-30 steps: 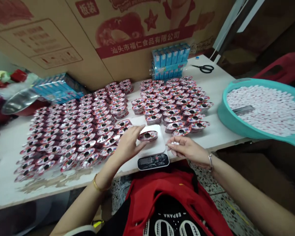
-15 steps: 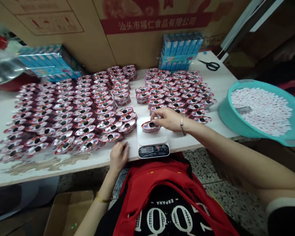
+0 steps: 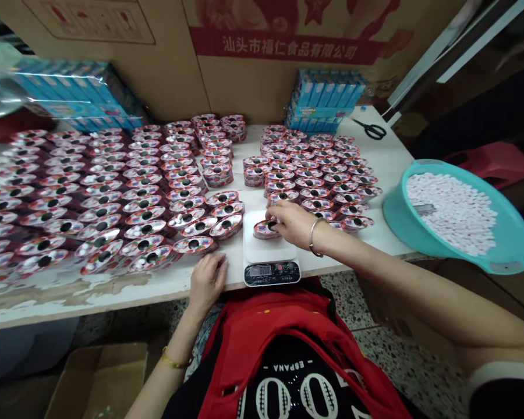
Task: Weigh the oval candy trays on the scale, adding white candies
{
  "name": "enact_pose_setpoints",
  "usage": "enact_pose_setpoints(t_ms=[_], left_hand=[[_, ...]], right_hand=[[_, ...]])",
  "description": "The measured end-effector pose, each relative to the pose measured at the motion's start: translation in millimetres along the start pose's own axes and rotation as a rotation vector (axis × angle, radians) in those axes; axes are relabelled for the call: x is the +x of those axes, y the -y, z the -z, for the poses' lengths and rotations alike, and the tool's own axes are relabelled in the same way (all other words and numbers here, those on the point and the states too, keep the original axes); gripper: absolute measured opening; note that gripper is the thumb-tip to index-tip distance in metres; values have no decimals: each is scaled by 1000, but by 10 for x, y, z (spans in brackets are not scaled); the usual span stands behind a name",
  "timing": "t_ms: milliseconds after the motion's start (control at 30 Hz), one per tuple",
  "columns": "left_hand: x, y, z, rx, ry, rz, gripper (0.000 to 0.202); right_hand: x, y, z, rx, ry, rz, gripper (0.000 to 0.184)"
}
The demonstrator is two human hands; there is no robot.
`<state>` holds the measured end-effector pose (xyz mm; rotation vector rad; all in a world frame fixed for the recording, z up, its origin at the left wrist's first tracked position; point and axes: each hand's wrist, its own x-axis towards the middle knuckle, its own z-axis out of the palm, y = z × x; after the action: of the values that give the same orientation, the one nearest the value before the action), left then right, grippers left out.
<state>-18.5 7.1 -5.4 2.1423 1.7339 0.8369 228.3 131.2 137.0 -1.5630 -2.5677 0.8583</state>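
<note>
A small oval container (image 3: 264, 229), red and white with a dark hole in its top, stands on a white kitchen scale (image 3: 271, 252). The bent fingers of my right hand (image 3: 290, 222) are pressed together at this hole. Whatever they hold is hidden. The scale's display (image 3: 261, 270) is lit, its digits hard to read. My left hand (image 3: 208, 281) rests on the table's front edge, loosely curled with the thumb apart, holding nothing. Just beyond it stands another oval container (image 3: 195, 245) of the same kind.
Rows of similar containers (image 3: 144, 201) fill the left, with another block (image 3: 312, 180) behind the scale. A turquoise basin (image 3: 395, 206) of white candies (image 3: 454, 212) stands right, a scoop (image 3: 424, 209) in it. Scissors (image 3: 374, 131) and blue boxes (image 3: 327, 96) lie behind.
My right hand has lowered its fingers onto the container's hole; the white pieces seen between them earlier are out of sight. The view has shifted slightly. My left hand stays at the table edge.
</note>
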Motion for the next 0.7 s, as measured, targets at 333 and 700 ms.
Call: enact_pose_setpoints(t_ms=[333, 700], left_hand=[[21, -43, 14, 0, -2, 1, 17], [26, -47, 14, 25, 23, 42, 17]], right_hand=[[-41, -72, 137, 437, -127, -28, 13], [-400, -422, 216, 1176, -100, -340, 21]])
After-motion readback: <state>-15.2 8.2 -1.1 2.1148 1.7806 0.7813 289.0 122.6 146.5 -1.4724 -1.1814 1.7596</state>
